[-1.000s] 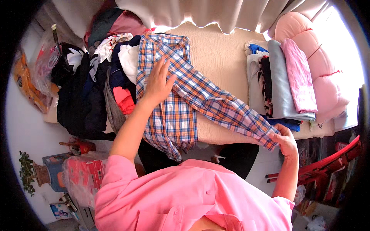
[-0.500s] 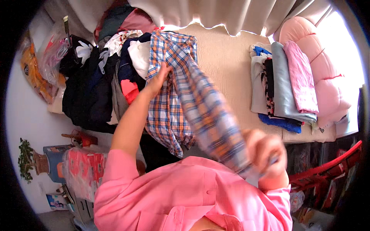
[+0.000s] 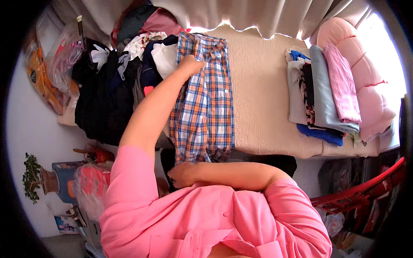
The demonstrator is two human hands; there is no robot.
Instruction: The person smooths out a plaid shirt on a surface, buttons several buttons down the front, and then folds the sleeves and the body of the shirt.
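Observation:
A blue, orange and white plaid shirt (image 3: 200,116) lies lengthwise over the beige-covered bed, folded into a long narrow strip. One white button shows on its right part. Near the shirt's far end my left hand (image 3: 191,66) is closed on the fabric. My right forearm crosses in front of my body to the left. At the near left corner of the shirt, my right hand (image 3: 183,175) is curled round the lower edge, its fingertips partly hidden.
Left of the shirt is a loose heap of dark clothes (image 3: 103,99) with white pieces. Several folded garments (image 3: 325,90) stand stacked to the right, beside a pink puffy cushion (image 3: 372,81). A red curved rail (image 3: 361,189) is at the lower right. Curtains (image 3: 254,17) hang behind the bed.
My right hand has swung from the right across to the left, and the stretched-out plaid sleeve now lies along the shirt. My left hand has moved slightly farther away and to the right.

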